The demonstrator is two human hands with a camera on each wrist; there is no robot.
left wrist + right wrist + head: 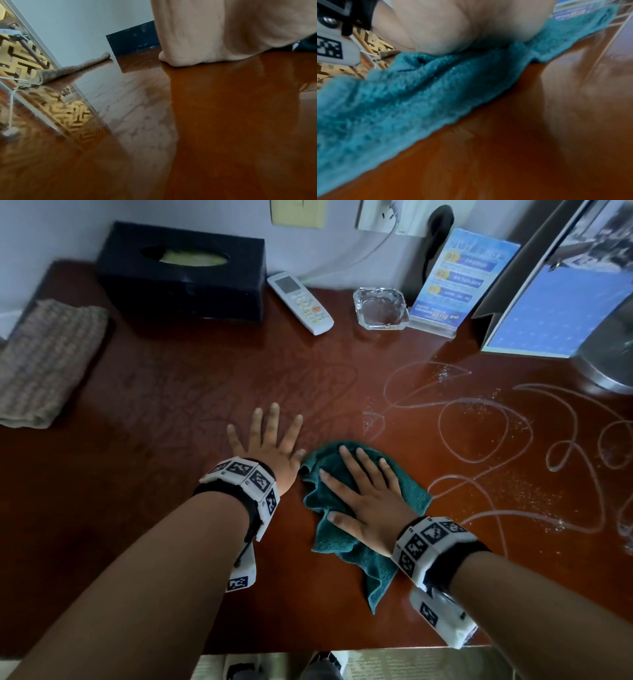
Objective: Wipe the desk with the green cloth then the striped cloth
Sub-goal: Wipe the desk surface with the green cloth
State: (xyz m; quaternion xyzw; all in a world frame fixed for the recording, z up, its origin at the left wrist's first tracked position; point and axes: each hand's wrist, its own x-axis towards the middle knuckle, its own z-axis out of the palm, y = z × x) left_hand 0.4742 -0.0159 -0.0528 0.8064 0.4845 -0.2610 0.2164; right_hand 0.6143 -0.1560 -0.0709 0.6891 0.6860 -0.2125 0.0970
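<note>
The green cloth (363, 529) lies crumpled on the reddish-brown desk (171, 508) near its front middle. My right hand (359, 491) presses flat on it with straight, spread fingers; in the right wrist view the palm (462, 27) sits on the green cloth (402, 101). My left hand (267, 440) rests flat on the bare desk just left of the cloth, fingers spread. The striped cloth (48, 361) lies folded at the desk's far left edge, and shows low in the left wrist view as the striped cloth (68, 70). White looping streaks (496, 440) mark the desk's right half.
Along the back stand a black tissue box (185, 268), a white remote (299, 302), a glass ashtray (382, 308) and a blue sign stand (455, 282). A blue board (548, 302) and a metal base (609, 364) occupy the back right corner.
</note>
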